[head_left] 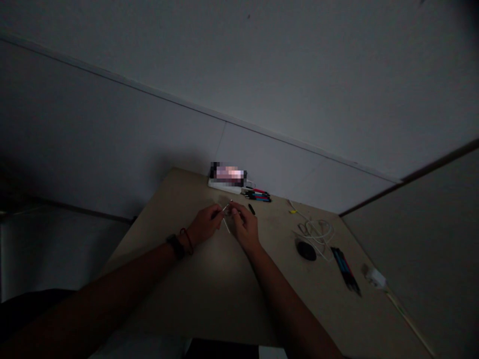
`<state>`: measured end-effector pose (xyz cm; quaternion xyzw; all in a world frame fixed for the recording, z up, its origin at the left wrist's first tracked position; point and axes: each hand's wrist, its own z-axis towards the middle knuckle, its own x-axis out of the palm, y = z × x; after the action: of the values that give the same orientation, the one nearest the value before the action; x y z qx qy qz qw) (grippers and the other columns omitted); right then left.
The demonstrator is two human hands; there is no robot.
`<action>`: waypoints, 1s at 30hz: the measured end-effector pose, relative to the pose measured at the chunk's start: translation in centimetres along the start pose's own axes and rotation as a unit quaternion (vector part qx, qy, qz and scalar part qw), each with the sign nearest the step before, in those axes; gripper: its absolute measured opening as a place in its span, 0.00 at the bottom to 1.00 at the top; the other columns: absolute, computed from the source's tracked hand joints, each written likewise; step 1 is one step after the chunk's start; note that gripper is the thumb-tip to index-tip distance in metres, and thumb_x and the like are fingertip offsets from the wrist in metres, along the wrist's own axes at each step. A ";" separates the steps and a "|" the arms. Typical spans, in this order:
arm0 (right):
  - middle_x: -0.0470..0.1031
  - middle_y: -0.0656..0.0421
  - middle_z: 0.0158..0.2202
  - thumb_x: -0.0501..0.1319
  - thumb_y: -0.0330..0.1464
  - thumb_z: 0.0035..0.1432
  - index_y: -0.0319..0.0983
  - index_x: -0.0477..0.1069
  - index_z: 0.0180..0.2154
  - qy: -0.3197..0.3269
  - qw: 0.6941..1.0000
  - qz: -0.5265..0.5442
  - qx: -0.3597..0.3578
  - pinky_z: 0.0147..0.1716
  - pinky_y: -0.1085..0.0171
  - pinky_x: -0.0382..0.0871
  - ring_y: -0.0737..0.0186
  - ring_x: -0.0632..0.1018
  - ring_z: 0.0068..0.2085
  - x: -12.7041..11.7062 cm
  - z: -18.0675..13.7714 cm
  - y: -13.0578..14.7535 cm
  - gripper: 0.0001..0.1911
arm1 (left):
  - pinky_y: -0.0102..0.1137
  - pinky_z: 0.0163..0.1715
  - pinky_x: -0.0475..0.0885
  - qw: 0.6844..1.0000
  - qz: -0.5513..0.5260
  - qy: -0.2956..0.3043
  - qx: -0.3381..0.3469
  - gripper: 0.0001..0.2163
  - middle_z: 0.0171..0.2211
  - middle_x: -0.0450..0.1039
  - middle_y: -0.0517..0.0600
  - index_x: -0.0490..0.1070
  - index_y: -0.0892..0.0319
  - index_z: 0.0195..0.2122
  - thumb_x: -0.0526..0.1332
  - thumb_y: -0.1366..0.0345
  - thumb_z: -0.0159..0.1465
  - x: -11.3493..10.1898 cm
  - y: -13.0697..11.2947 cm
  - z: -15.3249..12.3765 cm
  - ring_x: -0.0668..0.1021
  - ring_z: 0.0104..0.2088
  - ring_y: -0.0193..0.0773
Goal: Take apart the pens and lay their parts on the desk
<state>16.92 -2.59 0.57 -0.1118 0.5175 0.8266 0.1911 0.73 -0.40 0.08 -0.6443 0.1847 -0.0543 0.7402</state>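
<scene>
Over the middle of the table, my left hand [208,222] and my right hand [244,225] are close together, both with fingers closed in a pinch. Between the fingertips shows a small, thin, shiny piece [225,207], which looks like part of a pen; the dim light hides its exact kind. A slim pale rod [226,226] slants down below the fingers, and I cannot tell which hand bears it. Just beyond my right hand lies a short black piece [251,209], like a pen part. My left wrist wears a dark band and a red cord.
A phone-like screen [229,173], blurred out, leans at the back on a white box [224,187]. Beside it lie several pens [257,194]. To the right are a coiled white cable [318,230], a black mouse [306,250], more pens [346,270] and a white plug [375,277]. A wall borders the table's back.
</scene>
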 end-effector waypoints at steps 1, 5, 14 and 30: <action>0.82 0.52 0.43 0.57 0.41 0.67 0.41 0.79 0.48 0.007 1.000 -0.005 -0.002 0.43 0.59 0.75 0.55 0.81 0.45 0.0 0.0 0.0 0.16 | 0.28 0.24 0.62 1.000 0.000 0.004 0.004 0.13 0.20 0.65 0.43 0.64 0.57 0.27 0.54 0.58 0.67 0.0 0.0 0.0 0.67 0.22 0.32; 0.82 0.52 0.43 0.59 0.40 0.66 0.41 0.80 0.45 0.021 1.000 -0.013 -0.007 0.45 0.58 0.75 0.54 0.81 0.46 0.1 0.0 -0.2 0.15 | 0.28 0.26 0.62 1.000 0.007 0.020 0.020 0.13 0.21 0.65 0.43 0.65 0.58 0.27 0.53 0.60 0.67 0.0 0.1 0.0 0.68 0.23 0.33; 0.83 0.52 0.44 0.58 0.40 0.65 0.40 0.80 0.44 -0.059 0.997 0.016 0.046 0.44 0.57 0.75 0.53 0.81 0.46 0.0 0.4 -0.8 0.15 | 0.30 0.28 0.62 0.998 0.048 0.018 0.023 0.12 0.20 0.67 0.43 0.66 0.58 0.27 0.54 0.60 0.67 0.0 0.4 0.0 0.70 0.24 0.34; 0.78 0.53 0.35 0.57 0.37 0.63 0.39 0.78 0.36 -0.049 0.977 -0.207 0.028 0.42 0.58 0.68 0.55 0.75 0.39 -0.8 1.0 -3.5 0.13 | 0.29 0.28 0.63 0.998 0.052 0.022 0.015 0.13 0.20 0.67 0.43 0.65 0.57 0.25 0.54 0.58 0.66 0.0 0.0 -0.1 0.70 0.24 0.34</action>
<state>19.16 -0.47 -1.50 -0.1708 0.4964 0.7586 0.3859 0.67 -0.45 0.09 -0.6213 0.2331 -0.0322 0.7474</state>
